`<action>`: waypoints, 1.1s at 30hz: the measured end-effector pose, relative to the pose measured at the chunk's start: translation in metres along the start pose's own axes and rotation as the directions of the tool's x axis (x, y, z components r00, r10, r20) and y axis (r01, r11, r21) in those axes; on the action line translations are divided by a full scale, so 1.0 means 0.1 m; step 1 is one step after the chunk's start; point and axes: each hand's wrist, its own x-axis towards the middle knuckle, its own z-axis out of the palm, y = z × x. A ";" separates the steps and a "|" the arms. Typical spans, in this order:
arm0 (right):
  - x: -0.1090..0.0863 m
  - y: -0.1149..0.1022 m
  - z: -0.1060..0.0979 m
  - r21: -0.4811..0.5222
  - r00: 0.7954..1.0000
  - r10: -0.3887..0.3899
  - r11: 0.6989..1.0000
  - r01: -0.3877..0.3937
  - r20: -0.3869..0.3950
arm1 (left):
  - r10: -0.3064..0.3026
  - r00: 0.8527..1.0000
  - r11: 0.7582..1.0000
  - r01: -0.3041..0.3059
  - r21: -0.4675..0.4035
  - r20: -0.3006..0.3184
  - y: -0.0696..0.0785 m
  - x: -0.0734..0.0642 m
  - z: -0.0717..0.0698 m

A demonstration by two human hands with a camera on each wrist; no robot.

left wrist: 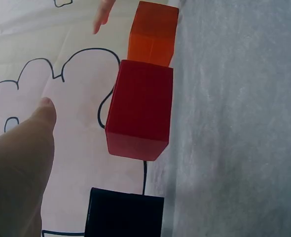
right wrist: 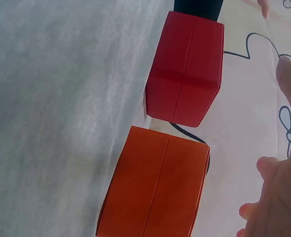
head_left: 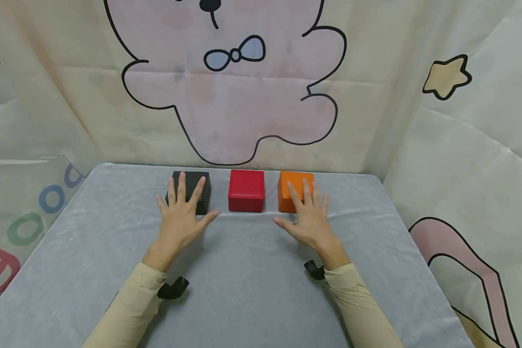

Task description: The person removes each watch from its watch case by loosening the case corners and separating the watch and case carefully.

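Observation:
Three boxes stand in a row at the far side of the table: a black box [head_left: 203,197], a red box [head_left: 246,191] and an orange box [head_left: 286,195]. My left hand [head_left: 179,218] is spread in front of the black box, its fingers overlapping it in the head view. Likewise, my right hand [head_left: 310,220] has its fingers spread before the orange box. Neither hand grips anything. In the left wrist view the thumb [left wrist: 34,131] is apart from the red box [left wrist: 140,103]. The right wrist view shows the fingers beside the orange box [right wrist: 155,185], with a gap between.
A grey cloth covers the table [head_left: 252,290]. Behind the boxes hangs a cream curtain [head_left: 365,96] with cartoon drawings, and more printed fabric [head_left: 470,169] flanks the right side. A black wrist strap piece [head_left: 173,288] sticks out from the left sleeve, another [head_left: 315,270] from the right.

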 end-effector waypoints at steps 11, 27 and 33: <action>0.04 -0.09 0.02 0.008 0.997 -0.075 0.997 0.075 0.026 | 0.013 0.999 1.000 -0.013 -0.004 -0.031 -0.09 0.03 0.03; 0.28 -0.30 0.03 -0.002 0.978 -0.202 0.979 0.202 0.060 | 0.086 0.990 0.993 -0.095 -0.076 -0.116 -0.48 -0.02 -0.01; 0.36 -0.43 0.02 0.013 0.968 -0.234 0.972 0.234 0.087 | 0.077 0.991 0.990 -0.089 -0.114 -0.111 -0.65 -0.06 -0.03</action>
